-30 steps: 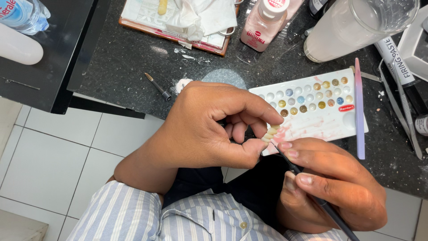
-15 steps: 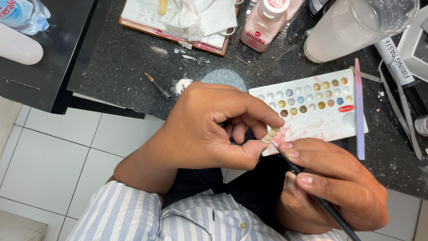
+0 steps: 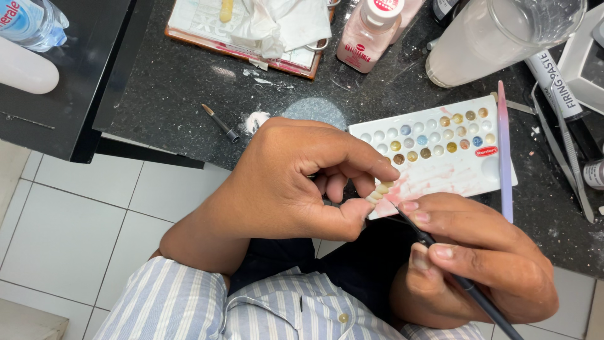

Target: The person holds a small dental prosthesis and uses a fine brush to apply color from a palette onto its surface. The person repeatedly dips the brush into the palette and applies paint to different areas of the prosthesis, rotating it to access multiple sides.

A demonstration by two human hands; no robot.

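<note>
- Head view shows the left hand [image 3: 286, 182] pinching a small row of cream-coloured dental teeth [image 3: 379, 191] between thumb tip and curled fingers, held in the air just off the counter's front edge.
- Right hand [image 3: 478, 258] is closed in a pen grip round a thin dark brush [image 3: 440, 252], whose tip meets the teeth from below and to the right.
- Only a little of the piece is caught in the pinch; a harder push from the brush could, I judge, twist it loose and drop it onto the lap or the tiled floor [image 3: 75, 233] beneath.
- A shaky stroke could also smear colour beyond the spot intended, since the brush tip is so close to the thumb.
- Just beyond the grip lies a white mixing palette [image 3: 440, 176] with small wells of colour and pink smears; a lilac stick [image 3: 504, 151] rests along its right side, near enough for a wrist to nudge.
- Farther out, the dark speckled counter [image 3: 176, 82] carries a loose brush [image 3: 220, 123], a pinkish bottle [image 3: 368, 38], a cloudy glass [image 3: 497, 38] and a tray with crumpled tissue [image 3: 270, 25].
</note>
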